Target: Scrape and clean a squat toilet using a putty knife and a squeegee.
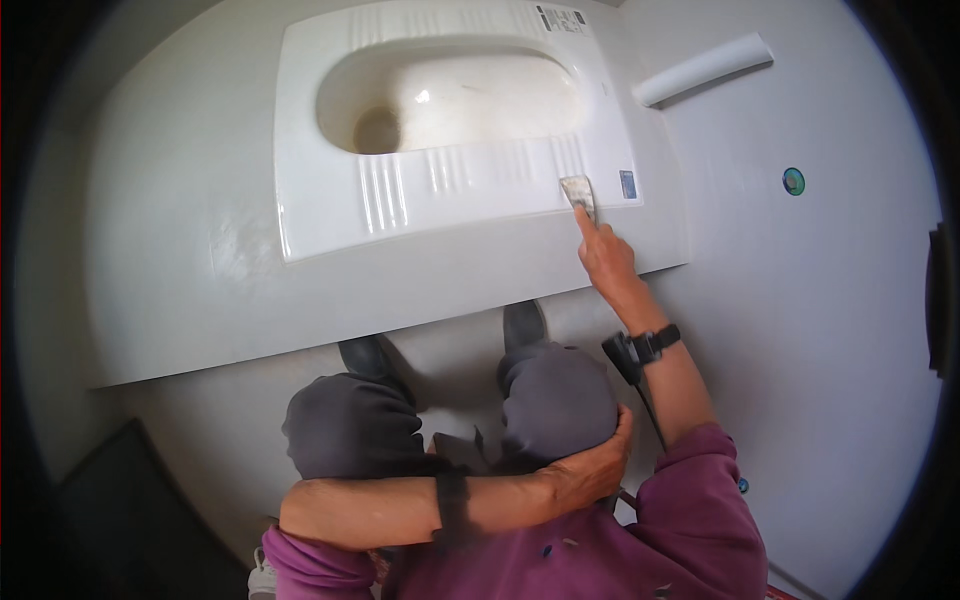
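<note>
My right hand (606, 255) grips a putty knife (578, 193), with the index finger stretched along it. Its worn, stained blade lies over the ribbed rim of a white ceramic squat toilet (480, 187), near the right front corner. A small blue sticker (628, 184) is to the right of the blade. My left forearm crosses in front of my body, and the left hand (596, 469) rests around my right knee (562, 397) with no tool in it. Some of its fingers are hidden against the trouser leg.
The toilet is set into a raised grey step (420, 281), whose front edge runs just before my shoes. A white pipe (705, 71) lies at the right wall. A round green-blue fitting (793, 181) is farther right. A dark panel (142, 517) stands at lower left.
</note>
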A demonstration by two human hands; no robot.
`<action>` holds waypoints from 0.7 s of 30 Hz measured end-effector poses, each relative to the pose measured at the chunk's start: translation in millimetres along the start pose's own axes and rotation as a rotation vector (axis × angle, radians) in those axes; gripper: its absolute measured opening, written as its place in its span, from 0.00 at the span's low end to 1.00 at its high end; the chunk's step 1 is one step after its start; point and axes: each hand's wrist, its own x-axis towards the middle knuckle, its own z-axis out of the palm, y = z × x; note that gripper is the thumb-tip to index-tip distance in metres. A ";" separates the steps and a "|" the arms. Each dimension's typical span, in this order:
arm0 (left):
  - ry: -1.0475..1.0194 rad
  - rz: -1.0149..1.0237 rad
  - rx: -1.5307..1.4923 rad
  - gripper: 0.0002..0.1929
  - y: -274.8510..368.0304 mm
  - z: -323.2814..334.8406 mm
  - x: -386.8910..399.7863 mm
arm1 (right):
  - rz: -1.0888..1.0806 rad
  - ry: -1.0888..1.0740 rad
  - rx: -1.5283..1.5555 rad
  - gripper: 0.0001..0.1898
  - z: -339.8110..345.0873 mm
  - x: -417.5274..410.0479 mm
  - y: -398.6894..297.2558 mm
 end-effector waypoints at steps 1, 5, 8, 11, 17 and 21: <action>-0.014 -0.001 -0.010 0.18 0.5 0.4 1.4 | -0.033 0.075 0.034 0.27 1.8 4.3 2.6; -0.044 -0.071 -0.066 0.18 0.4 7.5 5.5 | 0.057 -0.115 -0.091 0.28 4.2 -19.5 1.6; -0.028 0.028 -0.024 0.19 1.5 7.9 5.5 | -0.007 -0.040 -0.080 0.29 0.0 -7.8 4.5; -0.105 0.005 0.015 0.19 5.6 4.4 -2.6 | -0.064 -0.006 0.012 0.28 0.5 11.1 -18.4; -0.030 0.004 -0.011 0.20 2.6 7.0 6.8 | -0.065 -0.004 -0.127 0.26 -4.3 -6.9 5.0; -0.025 -0.035 -0.018 0.20 5.1 12.1 7.6 | 0.006 -0.112 -0.156 0.26 -4.8 -12.7 -2.8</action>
